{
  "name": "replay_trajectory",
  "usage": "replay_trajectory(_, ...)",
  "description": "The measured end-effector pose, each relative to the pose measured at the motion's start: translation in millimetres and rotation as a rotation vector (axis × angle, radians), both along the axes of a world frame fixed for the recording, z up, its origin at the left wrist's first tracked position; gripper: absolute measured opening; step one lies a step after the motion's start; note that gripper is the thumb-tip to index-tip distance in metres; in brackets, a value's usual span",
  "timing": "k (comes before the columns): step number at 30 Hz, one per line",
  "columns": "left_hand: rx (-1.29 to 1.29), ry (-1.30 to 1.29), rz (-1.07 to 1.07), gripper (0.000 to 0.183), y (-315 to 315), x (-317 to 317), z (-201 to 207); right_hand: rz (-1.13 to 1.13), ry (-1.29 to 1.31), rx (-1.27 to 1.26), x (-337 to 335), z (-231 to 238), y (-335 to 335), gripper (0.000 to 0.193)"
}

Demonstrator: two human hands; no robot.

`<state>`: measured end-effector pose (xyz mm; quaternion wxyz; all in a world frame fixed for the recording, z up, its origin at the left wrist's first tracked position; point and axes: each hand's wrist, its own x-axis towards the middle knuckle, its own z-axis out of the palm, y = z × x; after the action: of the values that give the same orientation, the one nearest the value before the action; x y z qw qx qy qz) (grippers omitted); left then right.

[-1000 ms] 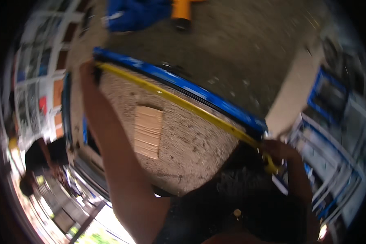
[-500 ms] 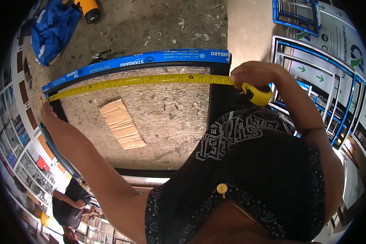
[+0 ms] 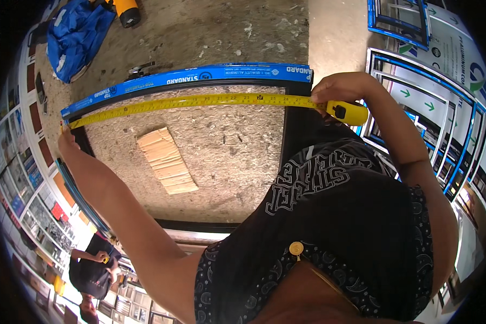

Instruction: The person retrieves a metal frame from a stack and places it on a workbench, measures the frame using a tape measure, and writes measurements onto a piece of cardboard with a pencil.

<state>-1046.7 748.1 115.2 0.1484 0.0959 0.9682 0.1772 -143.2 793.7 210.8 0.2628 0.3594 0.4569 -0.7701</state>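
Observation:
A yellow tape measure (image 3: pixel 353 113) is pulled out, its blade (image 3: pixel 200 102) stretched along the far bar of a black rectangular frame (image 3: pixel 284 129). Blue protective film (image 3: pixel 183 78) covers the outer face of that bar. At the frame's far left corner my left hand (image 3: pixel 68 141) is closed on the blade's end, the fingers partly hidden. Past the right corner, my right hand (image 3: pixel 343 89) grips the blade beside the case, thumb on top; its other fingers are mostly hidden. Inside the frame, a piece of corrugated cardboard (image 3: pixel 167 160) lies on the rough board surface (image 3: pixel 237 178).
A blue cloth (image 3: pixel 78 38) and a yellow-and-black tool (image 3: pixel 127 12) lie at the far left. White and blue frames (image 3: pixel 424 108) lean at the right, with more blue-edged frames (image 3: pixel 399 24) behind. Another person (image 3: pixel 94 270) stands at the lower left. Shelving (image 3: pixel 24 167) runs along the left.
My right hand has shifted slightly up, and the tape case has turned more level. The view has moved a little. The other person's hands have moved.

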Motion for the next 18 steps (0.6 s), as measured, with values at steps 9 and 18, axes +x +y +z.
replay_trajectory(9, 0.199, -0.111, 0.083, 0.057, 5.5, 0.5, -0.6, -0.057, -0.017, -0.051, 0.0, -2.9, -2.5, 0.035)
replay_trajectory(18, -0.157, 0.096, -0.271, 0.042, 0.7, 23.3, 12.7, -0.052, 0.112, 0.119, 17.3, -11.2, -10.9, 0.035)
